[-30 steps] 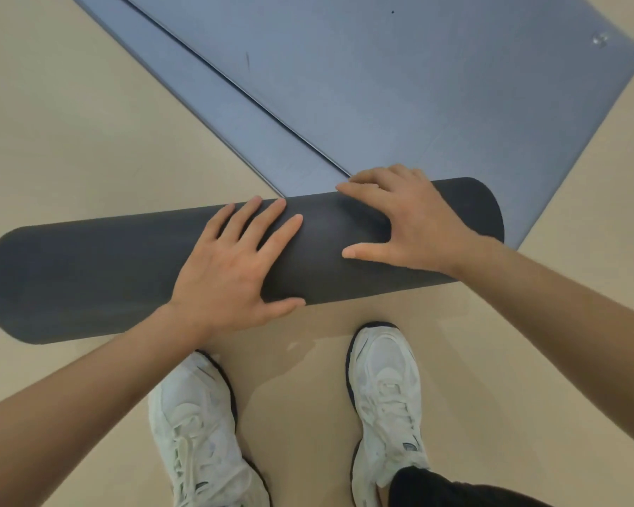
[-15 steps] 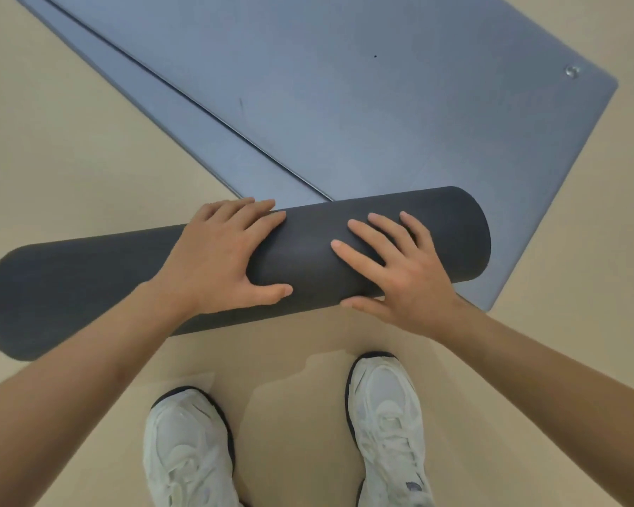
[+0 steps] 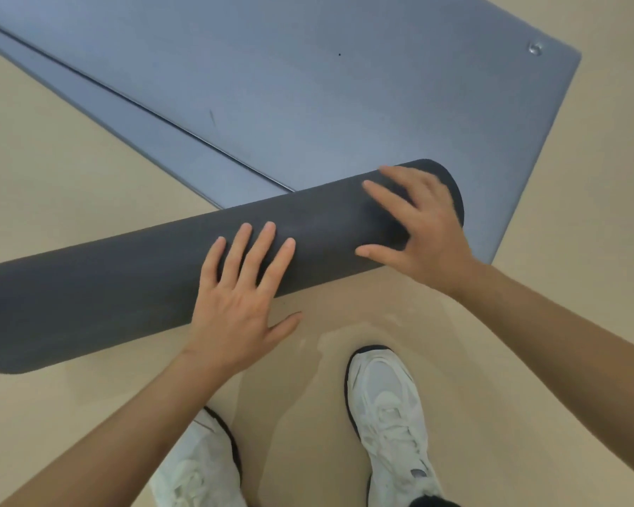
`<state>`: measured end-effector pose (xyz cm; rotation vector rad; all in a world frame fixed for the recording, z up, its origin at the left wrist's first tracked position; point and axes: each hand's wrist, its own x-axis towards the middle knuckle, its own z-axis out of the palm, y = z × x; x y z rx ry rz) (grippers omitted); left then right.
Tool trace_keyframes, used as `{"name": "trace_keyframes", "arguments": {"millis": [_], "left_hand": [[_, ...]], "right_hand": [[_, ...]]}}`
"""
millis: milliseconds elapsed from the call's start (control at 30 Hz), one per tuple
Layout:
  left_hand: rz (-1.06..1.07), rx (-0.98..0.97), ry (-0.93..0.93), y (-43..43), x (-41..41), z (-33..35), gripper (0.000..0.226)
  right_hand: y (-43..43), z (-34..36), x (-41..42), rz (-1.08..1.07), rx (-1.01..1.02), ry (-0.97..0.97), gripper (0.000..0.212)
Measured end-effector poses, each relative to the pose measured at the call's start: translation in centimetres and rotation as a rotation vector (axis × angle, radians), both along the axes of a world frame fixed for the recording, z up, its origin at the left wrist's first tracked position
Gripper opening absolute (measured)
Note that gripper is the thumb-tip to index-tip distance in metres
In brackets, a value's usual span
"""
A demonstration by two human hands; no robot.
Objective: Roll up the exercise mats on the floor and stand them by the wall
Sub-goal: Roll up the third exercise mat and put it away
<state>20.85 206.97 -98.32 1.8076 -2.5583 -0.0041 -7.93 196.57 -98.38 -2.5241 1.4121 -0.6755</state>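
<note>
A dark grey rolled mat (image 3: 125,283) lies across the floor in front of me, its right end resting on the flat blue-grey mat (image 3: 344,86). My left hand (image 3: 242,290) presses flat on the middle of the roll with straight, spread fingers. My right hand (image 3: 418,225) lies on the roll near its right end, fingers spread over the top and slightly blurred. A second flat blue-grey mat (image 3: 143,140) shows as a strip under the first one's left edge.
Beige floor (image 3: 52,415) surrounds the mats. My two white shoes (image 3: 388,422) stand just behind the roll. A small metal eyelet (image 3: 535,49) sits at the flat mat's far right corner.
The roll has turned further onto the flat mat and its right end has swung away. My right hand slid toward the roll's right end; my left hand moved back to its near side.
</note>
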Motion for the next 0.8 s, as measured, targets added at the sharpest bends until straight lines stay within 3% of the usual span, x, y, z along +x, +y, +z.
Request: {"name": "trace_keyframes", "arguments": {"millis": [100,300,533,800], "left_hand": [[0.006,-0.012,-0.001,-1.3,0.4,0.4,0.099],[0.048,0.015,0.051,-6.0,1.6,1.3,0.099],[0.155,0.081,0.044,-9.1,2.1,2.0,0.102],[0.109,0.205,0.087,-3.0,0.2,5.6,0.091]], "right_hand": [[1.2,-0.8,-3.7,-0.157,0.043,-0.020,0.083],[2.0,-1.7,-5.5,-0.257,0.443,-0.185,0.098],[-1.8,-0.4,-2.8,-0.317,0.532,-0.288,0.102],[2.3,4.3,0.5,-0.247,0.748,-0.151,0.087]]}}
